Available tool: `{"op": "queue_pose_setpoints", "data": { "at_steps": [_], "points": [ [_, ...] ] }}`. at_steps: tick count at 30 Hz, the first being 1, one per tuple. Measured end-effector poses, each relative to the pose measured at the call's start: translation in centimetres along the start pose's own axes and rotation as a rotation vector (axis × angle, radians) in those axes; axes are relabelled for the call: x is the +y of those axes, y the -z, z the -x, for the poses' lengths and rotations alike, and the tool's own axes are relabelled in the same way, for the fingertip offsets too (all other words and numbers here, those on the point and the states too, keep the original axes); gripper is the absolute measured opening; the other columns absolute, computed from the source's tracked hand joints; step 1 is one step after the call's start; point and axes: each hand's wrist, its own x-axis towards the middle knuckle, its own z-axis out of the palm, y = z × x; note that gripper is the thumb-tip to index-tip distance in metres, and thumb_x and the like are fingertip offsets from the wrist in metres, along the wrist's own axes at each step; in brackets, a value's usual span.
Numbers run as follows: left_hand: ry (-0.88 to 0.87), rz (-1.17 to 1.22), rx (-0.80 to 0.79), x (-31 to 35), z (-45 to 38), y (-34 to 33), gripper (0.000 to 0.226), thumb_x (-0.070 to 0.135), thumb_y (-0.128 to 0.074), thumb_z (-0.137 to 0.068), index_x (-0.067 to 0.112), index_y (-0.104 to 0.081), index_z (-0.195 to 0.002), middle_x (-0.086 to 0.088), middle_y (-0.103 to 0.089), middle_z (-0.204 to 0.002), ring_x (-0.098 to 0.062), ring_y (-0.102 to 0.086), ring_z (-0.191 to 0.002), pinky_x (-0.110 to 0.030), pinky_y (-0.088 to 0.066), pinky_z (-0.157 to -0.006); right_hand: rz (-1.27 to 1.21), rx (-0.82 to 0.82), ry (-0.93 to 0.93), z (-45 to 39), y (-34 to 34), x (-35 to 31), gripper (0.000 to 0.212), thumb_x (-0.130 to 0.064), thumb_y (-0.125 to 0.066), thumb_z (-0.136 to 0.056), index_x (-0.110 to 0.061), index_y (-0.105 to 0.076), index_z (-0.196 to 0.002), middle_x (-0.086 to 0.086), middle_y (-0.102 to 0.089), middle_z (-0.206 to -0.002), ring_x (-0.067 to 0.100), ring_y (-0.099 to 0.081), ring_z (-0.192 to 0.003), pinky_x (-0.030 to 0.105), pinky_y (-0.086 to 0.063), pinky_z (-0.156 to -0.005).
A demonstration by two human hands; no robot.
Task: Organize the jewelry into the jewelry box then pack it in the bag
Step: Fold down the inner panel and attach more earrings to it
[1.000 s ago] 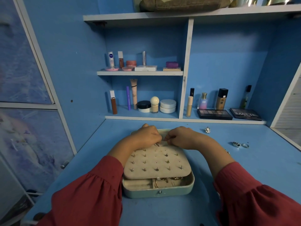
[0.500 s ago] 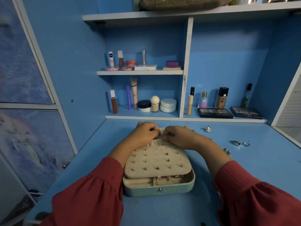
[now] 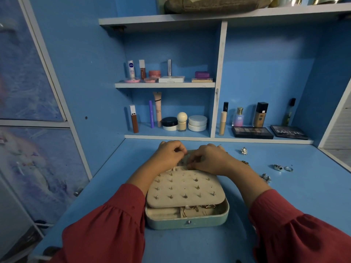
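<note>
The mint-green jewelry box [image 3: 187, 222] sits open on the blue table [image 3: 284, 196], just in front of the person; a cream stud panel [image 3: 185, 188] dotted with earrings lies over most of it, and gold pieces [image 3: 199, 207] show in the front compartment beneath. At the box's far edge the left hand [image 3: 169, 154] and the right hand [image 3: 209, 159] meet with fingers curled in and pinched close together, though whether either has hold of anything cannot be told; red sleeves [image 3: 106, 230] cover both forearms. To the right, loose silver rings [image 3: 283, 168] and small ornaments [image 3: 244, 150] lie scattered on the table, well apart from the box; cosmetics [image 3: 182, 121] line the shelves [image 3: 165, 85] behind.
</note>
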Motion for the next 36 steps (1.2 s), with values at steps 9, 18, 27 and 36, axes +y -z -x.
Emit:
{"op": "queue_pose_setpoints", "data": {
  "at_steps": [9,18,27,36],
  "points": [
    [-0.001,-0.001,0.025,0.2,0.2,0.1,0.032,0.008,-0.053,-0.087,0.035,-0.062,-0.074,0.002,-0.063,-0.100,-0.020,-0.054,-0.106,-0.035,-0.049,-0.090,0.052,-0.050,-0.048,-0.2,-0.3,-0.1,0.026,-0.037,-0.041,-0.098,-0.026,-0.062,-0.090,0.001,-0.055,-0.097,0.020,-0.045,-0.099,0.036,-0.028,-0.084],
    [-0.037,-0.290,-0.077,1.3,1.0,0.7,0.023,0.020,-0.056,-0.089,0.025,-0.078,-0.087,0.013,-0.054,-0.093,-0.016,-0.037,-0.106,-0.033,-0.038,-0.096,-0.075,0.024,-0.120,0.0,0.1,1.2,0.018,-0.039,-0.055,-0.092,-0.029,-0.066,-0.102,-0.011,-0.059,-0.093,0.015,-0.053,-0.098,0.035,-0.038,-0.097],
    [-0.025,-0.212,0.007,1.4,1.3,1.2,0.028,0.019,-0.054,-0.089,0.035,-0.068,-0.071,0.016,-0.051,-0.088,-0.016,-0.037,-0.108,-0.040,-0.037,-0.100,-0.082,-0.009,-0.122,-0.1,0.3,1.3,0.017,-0.040,-0.056,-0.091,-0.030,-0.068,-0.099,-0.011,-0.062,-0.097,0.014,-0.053,-0.099,0.038,-0.037,-0.099],
    [-0.027,-0.241,-0.113,1.4,1.4,1.2,0.011,0.026,-0.065,-0.083,0.025,-0.076,-0.080,0.008,-0.057,-0.098,-0.019,-0.038,-0.111,-0.040,-0.037,-0.099,-0.110,-0.062,-0.100,-0.2,0.1,1.6,0.011,-0.049,-0.068,-0.079,-0.039,-0.066,-0.075,-0.017,-0.061,-0.084,0.008,-0.052,-0.089,0.032,-0.036,-0.091]
  ]
}}
